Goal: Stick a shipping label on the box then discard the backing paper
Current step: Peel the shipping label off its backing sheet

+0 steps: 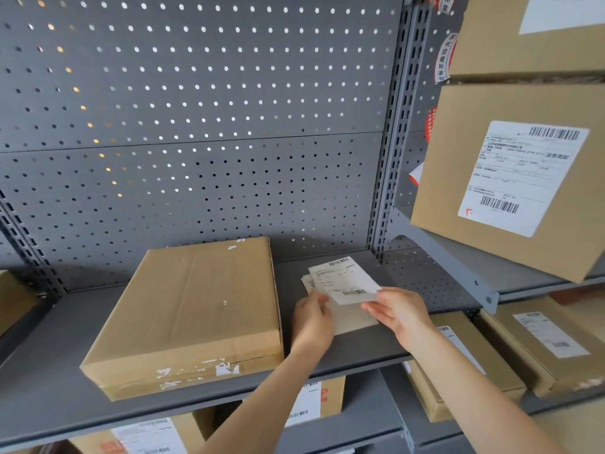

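Nearest us, at 6 o'clock under the shelf (343, 347), labelled cartons (314, 401) sit with print too small to read. On the shelf, our left hand (311, 322) and right hand (397, 311) pinch the shipping label (343, 280), fingers clamped on its lower edge over its backing paper (353, 317); barcodes show, text illegible. The plain box (193, 312) lies just beside, at 9 o'clock. At 2 o'clock, a labelled carton (510, 178) overhangs. Behind stands perforated panel (196, 109).

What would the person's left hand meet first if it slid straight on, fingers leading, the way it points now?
Probably the small stack of shipping labels that the left hand already touches; behind those, the pegboard back panel. Depth is uncertain.
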A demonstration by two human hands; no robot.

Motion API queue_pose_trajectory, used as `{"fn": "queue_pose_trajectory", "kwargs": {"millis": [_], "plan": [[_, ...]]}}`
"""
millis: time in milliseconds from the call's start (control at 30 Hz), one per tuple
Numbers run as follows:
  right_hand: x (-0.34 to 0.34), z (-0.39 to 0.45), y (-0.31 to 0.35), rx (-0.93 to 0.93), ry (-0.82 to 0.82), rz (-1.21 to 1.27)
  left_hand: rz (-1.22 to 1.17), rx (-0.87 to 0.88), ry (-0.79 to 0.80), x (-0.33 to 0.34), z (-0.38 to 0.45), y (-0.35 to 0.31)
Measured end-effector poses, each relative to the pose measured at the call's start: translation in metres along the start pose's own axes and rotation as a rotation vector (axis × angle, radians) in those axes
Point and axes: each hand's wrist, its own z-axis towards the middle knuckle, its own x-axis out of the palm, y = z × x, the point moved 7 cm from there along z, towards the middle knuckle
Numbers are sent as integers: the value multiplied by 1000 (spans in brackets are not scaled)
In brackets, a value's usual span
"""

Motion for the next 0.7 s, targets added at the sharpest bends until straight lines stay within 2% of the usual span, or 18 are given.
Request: {"fn": "queue_pose_trajectory", "kwargs": {"millis": [100, 200, 500, 700], "plan": [[2, 0, 1, -4, 12, -8, 532, 258, 110, 15, -1, -8], [5, -2, 3, -14, 24, -16, 768, 277, 171, 21, 0, -4], [2, 0, 43, -197, -90, -133, 830, 292, 264, 25, 5, -4], [6, -7, 64, -259, -68, -114, 812, 268, 272, 25, 6, -5]]}}
